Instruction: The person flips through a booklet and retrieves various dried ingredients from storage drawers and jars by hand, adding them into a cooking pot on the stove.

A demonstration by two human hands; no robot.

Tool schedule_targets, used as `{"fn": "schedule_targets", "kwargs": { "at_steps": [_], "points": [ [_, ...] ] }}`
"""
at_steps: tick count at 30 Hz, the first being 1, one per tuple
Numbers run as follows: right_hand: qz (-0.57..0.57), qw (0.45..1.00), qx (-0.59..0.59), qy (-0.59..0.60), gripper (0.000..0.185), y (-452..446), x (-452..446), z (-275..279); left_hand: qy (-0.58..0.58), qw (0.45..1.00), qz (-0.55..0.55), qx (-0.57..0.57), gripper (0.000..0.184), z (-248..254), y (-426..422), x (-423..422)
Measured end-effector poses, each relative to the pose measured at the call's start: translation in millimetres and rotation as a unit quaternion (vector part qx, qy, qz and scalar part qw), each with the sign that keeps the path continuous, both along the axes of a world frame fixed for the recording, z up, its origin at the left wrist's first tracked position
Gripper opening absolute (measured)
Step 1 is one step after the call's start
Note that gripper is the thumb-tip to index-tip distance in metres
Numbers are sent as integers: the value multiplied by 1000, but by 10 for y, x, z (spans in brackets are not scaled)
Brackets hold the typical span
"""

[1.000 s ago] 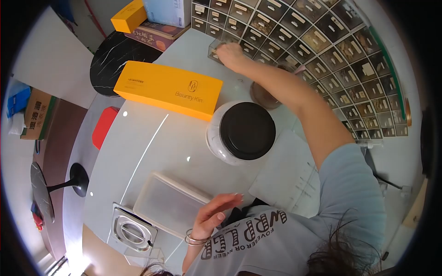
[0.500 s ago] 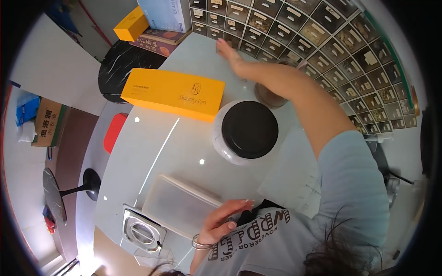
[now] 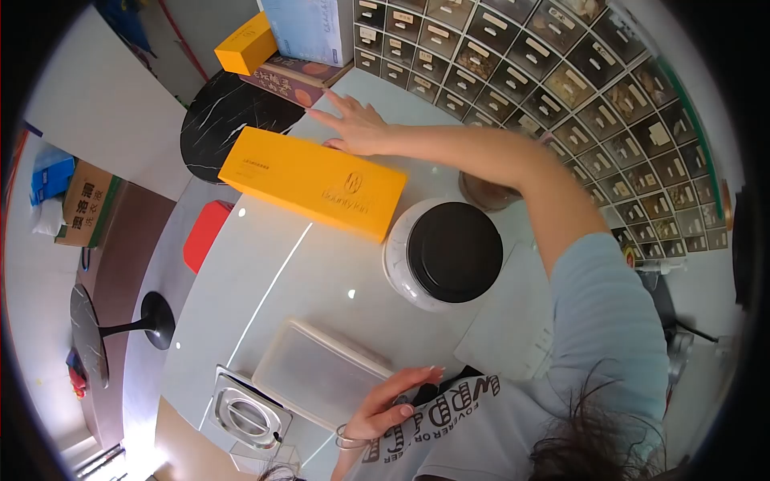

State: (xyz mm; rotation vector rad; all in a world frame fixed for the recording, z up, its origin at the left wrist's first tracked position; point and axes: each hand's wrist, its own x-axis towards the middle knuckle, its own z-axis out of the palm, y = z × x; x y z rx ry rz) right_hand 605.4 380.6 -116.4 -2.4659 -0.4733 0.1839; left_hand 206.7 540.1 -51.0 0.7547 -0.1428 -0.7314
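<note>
My right hand (image 3: 353, 126) reaches out past the far long side of a yellow box (image 3: 313, 183) marked "Bounty Kin". Its fingers are spread, and the thumb is close to the box edge; whether it touches cannot be made out. My left hand (image 3: 391, 403), with bangles at the wrist, hovers low by my shirt, thumb and fingers apart, holding nothing visible. Nearest to it is a pale, translucent rectangular container (image 3: 321, 373). A white jar with a black lid (image 3: 455, 251) stands beside the yellow box's right end.
A cabinet of small labelled drawers (image 3: 513, 80) lines the back. A steel lidded pan (image 3: 247, 413) sits lower left. Behind my right forearm is a partly hidden round jar (image 3: 485, 192). Paper (image 3: 509, 321) lies right of the black-lidded jar. Books (image 3: 285, 80) and a smaller yellow box (image 3: 245, 44) stand at upper left.
My right hand has moved left and nearer, from beside the drawers to the yellow box, fingers now spread. The whole view has shifted slightly. My left hand stays in about the same place.
</note>
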Motion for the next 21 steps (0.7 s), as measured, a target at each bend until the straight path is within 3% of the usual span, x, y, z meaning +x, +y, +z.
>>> {"fn": "schedule_targets", "kwargs": {
  "at_steps": [1,3,5,8,10,17,20,21],
  "points": [
    [65,985,-157,-40,62,47,-29,-15,-15,1000,0,-1,50,-17,6,26],
    [65,989,-134,3,61,82,-78,-36,-3,1000,-1,-9,51,-33,-6,55],
    [102,980,-8,-173,67,243,-276,91,13,1000,-7,-21,51,-41,-45,76],
    [155,979,-29,-133,77,565,-816,384,34,999,-40,-12,52,-3,-134,167],
    [227,941,-244,-67,86,681,-981,391,-29,998,-61,-17,53,39,-189,237],
    [173,950,-250,-70,87,164,-547,317,-35,998,-43,12,54,161,-165,26],
    [157,946,-279,-41,92,-238,-391,282,-130,989,-66,35,51,89,-272,21],
    [156,945,-285,-27,67,-389,-460,426,-140,986,-76,56,49,51,-350,10]
  ]
}}
